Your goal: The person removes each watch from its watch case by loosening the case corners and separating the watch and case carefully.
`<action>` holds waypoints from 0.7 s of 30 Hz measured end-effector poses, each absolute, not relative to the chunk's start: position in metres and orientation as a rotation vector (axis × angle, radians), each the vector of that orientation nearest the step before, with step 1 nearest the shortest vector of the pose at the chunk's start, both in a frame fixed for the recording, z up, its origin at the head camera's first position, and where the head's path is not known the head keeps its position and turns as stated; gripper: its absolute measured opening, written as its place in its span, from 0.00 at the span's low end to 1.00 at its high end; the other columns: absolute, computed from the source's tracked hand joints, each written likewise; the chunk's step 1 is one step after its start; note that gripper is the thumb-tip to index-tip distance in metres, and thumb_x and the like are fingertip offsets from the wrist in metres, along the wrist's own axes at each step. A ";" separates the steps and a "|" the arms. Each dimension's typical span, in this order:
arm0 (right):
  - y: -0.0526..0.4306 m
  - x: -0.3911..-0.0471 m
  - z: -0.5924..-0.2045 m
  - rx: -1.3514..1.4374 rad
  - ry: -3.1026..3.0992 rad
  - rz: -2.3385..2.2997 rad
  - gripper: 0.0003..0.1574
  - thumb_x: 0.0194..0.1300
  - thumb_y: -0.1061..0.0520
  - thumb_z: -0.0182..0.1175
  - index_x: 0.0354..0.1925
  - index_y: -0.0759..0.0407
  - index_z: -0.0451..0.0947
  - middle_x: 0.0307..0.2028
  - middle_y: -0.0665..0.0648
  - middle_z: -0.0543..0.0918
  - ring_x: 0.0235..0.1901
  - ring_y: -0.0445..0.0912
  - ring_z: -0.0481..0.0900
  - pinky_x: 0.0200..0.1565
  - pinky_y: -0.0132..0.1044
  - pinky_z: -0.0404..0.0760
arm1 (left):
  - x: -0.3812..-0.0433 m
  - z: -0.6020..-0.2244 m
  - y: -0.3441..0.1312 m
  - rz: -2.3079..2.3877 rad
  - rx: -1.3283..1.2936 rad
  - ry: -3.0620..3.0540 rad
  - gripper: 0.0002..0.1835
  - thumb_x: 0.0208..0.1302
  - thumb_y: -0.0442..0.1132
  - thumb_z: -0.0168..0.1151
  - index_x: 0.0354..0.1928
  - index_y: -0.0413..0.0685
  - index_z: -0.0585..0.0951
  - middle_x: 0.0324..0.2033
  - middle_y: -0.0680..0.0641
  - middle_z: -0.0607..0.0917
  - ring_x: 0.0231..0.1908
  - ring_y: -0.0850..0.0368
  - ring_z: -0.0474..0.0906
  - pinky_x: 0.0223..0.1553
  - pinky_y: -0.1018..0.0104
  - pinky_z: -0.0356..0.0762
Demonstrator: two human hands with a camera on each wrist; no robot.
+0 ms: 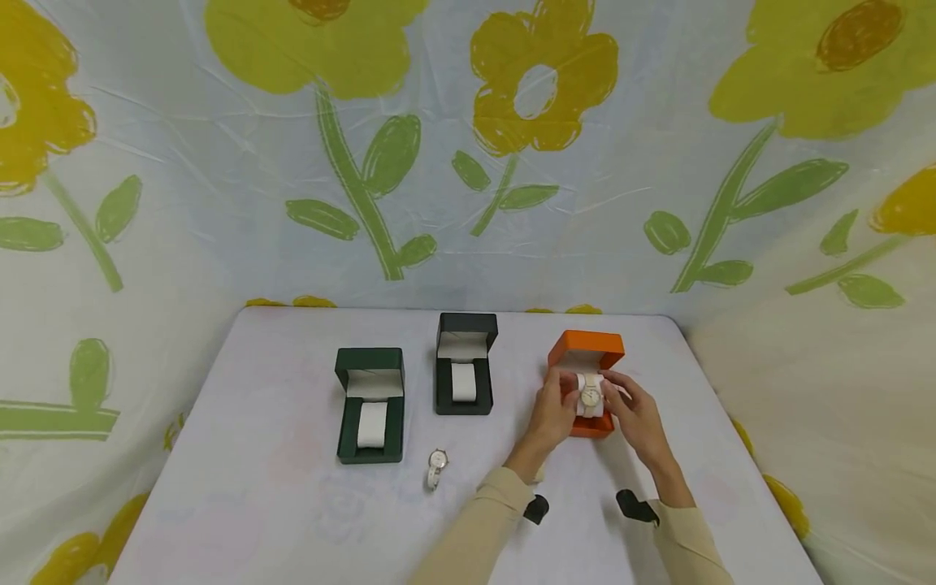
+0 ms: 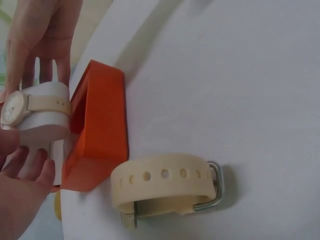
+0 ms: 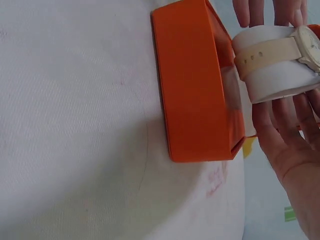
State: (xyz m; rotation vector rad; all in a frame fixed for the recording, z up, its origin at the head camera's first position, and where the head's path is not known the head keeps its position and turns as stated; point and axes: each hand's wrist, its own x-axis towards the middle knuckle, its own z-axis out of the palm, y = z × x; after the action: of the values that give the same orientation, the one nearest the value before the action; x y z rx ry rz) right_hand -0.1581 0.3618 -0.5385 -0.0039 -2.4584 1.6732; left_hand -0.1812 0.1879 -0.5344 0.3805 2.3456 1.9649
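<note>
A cream-strapped watch [image 1: 591, 396] is wrapped round a white cushion [image 3: 272, 82], which both hands hold from opposite sides at the mouth of an orange box [image 1: 592, 341]. My left hand [image 1: 553, 413] grips the cushion's left side. On its right side, the fingers of my right hand [image 1: 642, 418] curl round the cushion. In both wrist views the cushion sits raised above the box's front wall. Beside the box, a cream strap [image 2: 165, 182] with a metal buckle stands looped on the table; in the head view my left wrist mostly hides it.
A green box [image 1: 349, 453] and a black box [image 1: 443, 402] stand open to the left, each with a white cushion inside. A light-strapped watch [image 1: 436, 465] lies between them and my left arm. Flowered cloth [image 1: 600, 244] hangs behind the white table [image 1: 256, 487].
</note>
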 end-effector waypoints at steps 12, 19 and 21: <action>0.355 -0.153 -0.534 -0.010 -2.479 1.657 0.29 0.81 0.51 0.53 0.70 0.66 0.70 0.60 0.58 0.76 0.49 0.29 0.80 0.48 0.26 0.81 | -0.183 -0.533 0.175 1.983 0.425 2.269 0.11 0.75 0.34 0.60 0.56 0.49 0.74 0.54 0.48 0.82 0.53 0.54 0.81 0.55 0.68 0.78; 0.354 -0.151 -0.535 -0.002 -2.477 1.690 0.30 0.80 0.49 0.54 0.71 0.64 0.70 0.59 0.47 0.77 0.49 0.30 0.81 0.48 0.26 0.82 | -0.183 -0.533 0.167 2.021 0.426 2.198 0.13 0.76 0.36 0.60 0.57 0.52 0.76 0.55 0.51 0.81 0.50 0.58 0.80 0.48 0.72 0.80; 0.353 -0.151 -0.534 -0.018 -2.469 1.702 0.31 0.80 0.48 0.55 0.71 0.65 0.71 0.58 0.45 0.77 0.50 0.30 0.80 0.48 0.26 0.81 | -0.183 -0.534 0.164 2.028 0.443 2.185 0.14 0.76 0.36 0.60 0.59 0.53 0.75 0.56 0.52 0.80 0.51 0.59 0.80 0.47 0.72 0.80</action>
State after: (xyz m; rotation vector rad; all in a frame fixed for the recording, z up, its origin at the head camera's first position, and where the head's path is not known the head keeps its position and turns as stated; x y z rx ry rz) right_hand -0.1513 0.3528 -0.5344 -0.0179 -2.4693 1.7022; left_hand -0.1831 0.1643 -0.5341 0.4434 2.1853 2.0281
